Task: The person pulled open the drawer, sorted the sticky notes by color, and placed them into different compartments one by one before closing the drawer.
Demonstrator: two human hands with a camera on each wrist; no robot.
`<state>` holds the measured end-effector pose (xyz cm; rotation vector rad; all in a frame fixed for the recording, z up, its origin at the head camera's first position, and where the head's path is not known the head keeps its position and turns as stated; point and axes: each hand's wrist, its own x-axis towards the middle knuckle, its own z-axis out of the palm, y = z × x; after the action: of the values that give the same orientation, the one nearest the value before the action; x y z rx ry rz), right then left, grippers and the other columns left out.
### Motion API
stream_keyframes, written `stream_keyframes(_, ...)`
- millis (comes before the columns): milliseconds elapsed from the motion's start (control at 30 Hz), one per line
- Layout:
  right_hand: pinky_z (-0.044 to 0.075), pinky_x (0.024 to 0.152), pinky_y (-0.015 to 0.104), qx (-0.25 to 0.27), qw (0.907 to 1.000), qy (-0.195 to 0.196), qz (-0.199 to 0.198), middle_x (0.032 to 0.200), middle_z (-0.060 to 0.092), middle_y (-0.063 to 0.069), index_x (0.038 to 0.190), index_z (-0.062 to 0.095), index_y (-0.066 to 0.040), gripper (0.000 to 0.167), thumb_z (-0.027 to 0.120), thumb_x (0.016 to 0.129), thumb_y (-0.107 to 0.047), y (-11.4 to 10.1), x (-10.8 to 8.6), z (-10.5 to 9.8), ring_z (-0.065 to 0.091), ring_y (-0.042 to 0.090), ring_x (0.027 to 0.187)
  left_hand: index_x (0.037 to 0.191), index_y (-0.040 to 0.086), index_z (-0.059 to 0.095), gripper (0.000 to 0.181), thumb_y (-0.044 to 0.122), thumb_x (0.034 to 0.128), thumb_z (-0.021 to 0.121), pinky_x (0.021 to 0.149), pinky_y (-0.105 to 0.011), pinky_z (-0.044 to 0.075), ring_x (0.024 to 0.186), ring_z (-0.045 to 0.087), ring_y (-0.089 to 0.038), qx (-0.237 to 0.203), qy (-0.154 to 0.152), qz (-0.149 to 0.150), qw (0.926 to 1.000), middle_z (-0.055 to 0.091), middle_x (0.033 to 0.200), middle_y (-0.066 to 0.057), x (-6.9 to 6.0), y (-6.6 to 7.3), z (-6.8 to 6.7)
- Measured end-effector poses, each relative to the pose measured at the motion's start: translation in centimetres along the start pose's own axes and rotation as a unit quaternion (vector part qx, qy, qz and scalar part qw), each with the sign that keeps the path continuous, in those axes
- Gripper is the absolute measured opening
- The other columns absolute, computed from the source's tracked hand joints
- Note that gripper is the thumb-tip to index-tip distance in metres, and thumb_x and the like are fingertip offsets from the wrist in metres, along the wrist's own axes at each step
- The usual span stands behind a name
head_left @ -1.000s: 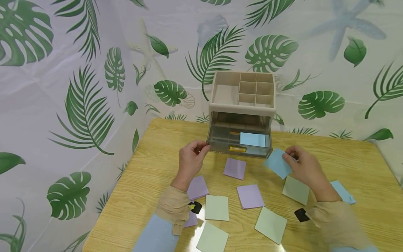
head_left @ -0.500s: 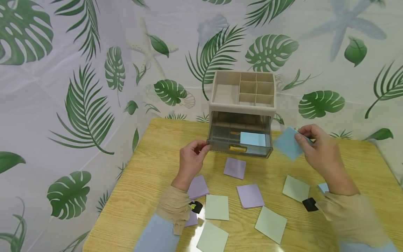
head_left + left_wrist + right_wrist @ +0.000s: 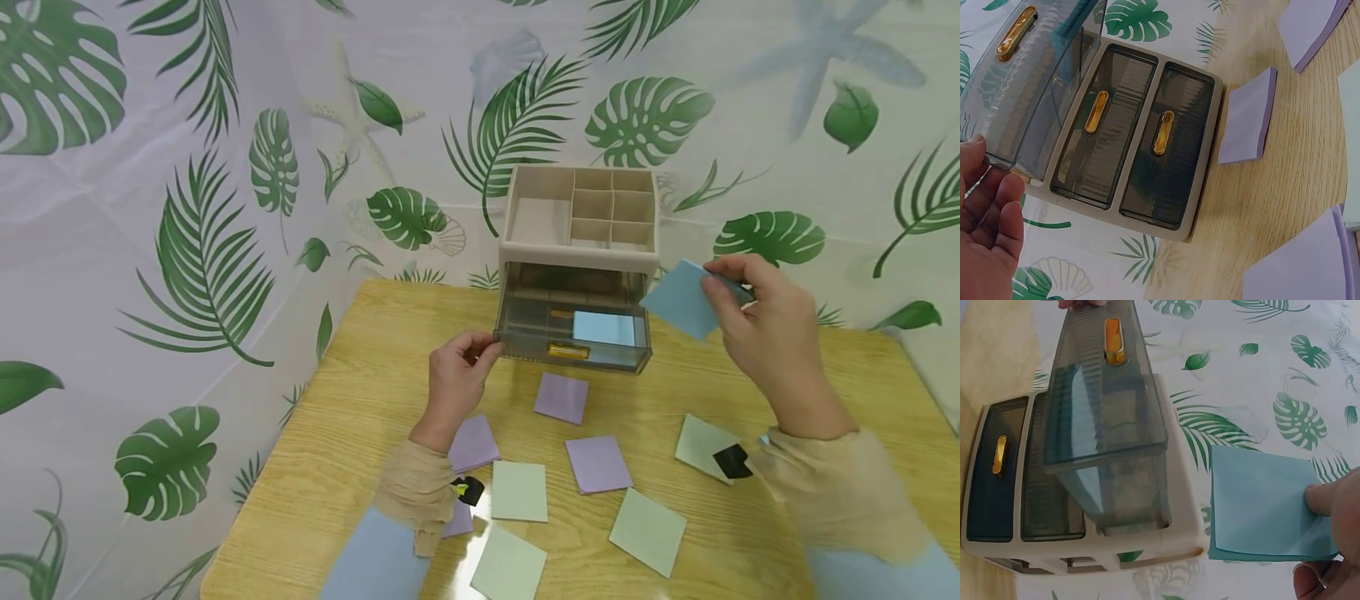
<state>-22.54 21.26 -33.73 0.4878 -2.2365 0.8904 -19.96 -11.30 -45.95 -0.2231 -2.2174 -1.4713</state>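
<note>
My left hand (image 3: 459,371) pinches the front left corner of a clear grey drawer (image 3: 517,347), the top one of a beige desk organizer (image 3: 540,252). The drawer stands pulled out and has a gold handle; inside, on its right side, lies a light blue sticky note pad (image 3: 603,328). Right of the organizer, my right hand (image 3: 776,333) holds a second blue sticky note pad (image 3: 681,302) between thumb and fingers, raised level with the drawer's right edge and apart from it. In the right wrist view the held pad (image 3: 1263,506) shows its flat face.
Purple pads (image 3: 561,398) and pale green pads (image 3: 519,492) lie scattered on the wooden table (image 3: 360,367) before the organizer. A bit of blue shows beside my right sleeve. Two lower drawers (image 3: 1166,144) are closed. A leaf-print cloth (image 3: 420,125) hangs behind.
My right hand has lifted the blue sticky note pad up and to the right from in front of the drawer's corner to beside it. The left hand stays on the drawer.
</note>
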Motion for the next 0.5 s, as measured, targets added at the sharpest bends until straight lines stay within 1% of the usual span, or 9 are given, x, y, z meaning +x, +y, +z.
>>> stream_keyframes(100,0.034,0.06,0.01,0.004,0.9999,-0.012,-0.006,0.097,0.068,0.011,0.103,0.067,-0.004,0.013,0.064,0.093,-0.012,-0.7,0.5,0.1,0.047,-0.013,0.083,0.09,0.008,0.071,0.012,0.02,0.0912,0.068,0.061,-0.024,0.048,0.069,0.06,-0.01,0.0,-0.002,-0.002,1.0,0.069,0.079,-0.001,0.0,0.1,0.0)
stream_keyframes(233,0.034,0.06,0.011,0.005,0.9995,-0.025,-0.017,0.097,0.067,0.009,0.103,0.067,-0.004,0.013,0.065,0.093,-0.01,-1.2,1.0,0.4,0.048,-0.009,0.084,0.09,0.008,0.071,0.013,0.02,0.0913,0.068,0.061,-0.024,0.049,0.069,0.06,-0.01,0.003,-0.002,-0.004,1.0,0.069,0.079,0.0,0.0,0.1,0.0)
stream_keyframes(367,0.035,0.059,0.012,0.001,0.9986,-0.041,-0.035,0.096,0.067,0.007,0.104,0.067,-0.005,0.013,0.066,0.092,-0.009,-1.7,1.5,0.8,0.051,-0.001,0.083,0.09,0.009,0.071,0.013,0.021,0.091,0.069,0.061,-0.023,0.049,0.069,0.06,-0.01,0.004,0.0,-0.001,1.0,0.069,0.079,0.0,0.0,0.0,0.0)
stream_keyframes(433,0.035,0.057,0.012,0.0,0.9974,-0.051,-0.051,0.095,0.067,0.007,0.103,0.067,-0.004,0.012,0.066,0.092,-0.008,-1.8,1.9,1.0,0.053,0.004,0.08,0.09,0.009,0.071,0.013,0.021,0.0909,0.069,0.061,-0.024,0.049,0.07,0.06,-0.01,0.002,0.0,0.0,1.0,0.069,0.079,0.0,0.0,-0.1,0.0)
stream_keyframes(500,0.035,0.057,0.013,0.001,0.996,-0.062,-0.064,0.095,0.067,0.007,0.104,0.066,-0.004,0.013,0.066,0.092,-0.007,-1.9,2.3,1.4,0.053,0.005,0.078,0.09,0.009,0.071,0.013,0.021,0.091,0.069,0.061,-0.024,0.049,0.07,0.06,-0.011,-0.001,-0.002,-0.002,1.0,0.069,0.08,0.0,0.0,-0.1,0.0)
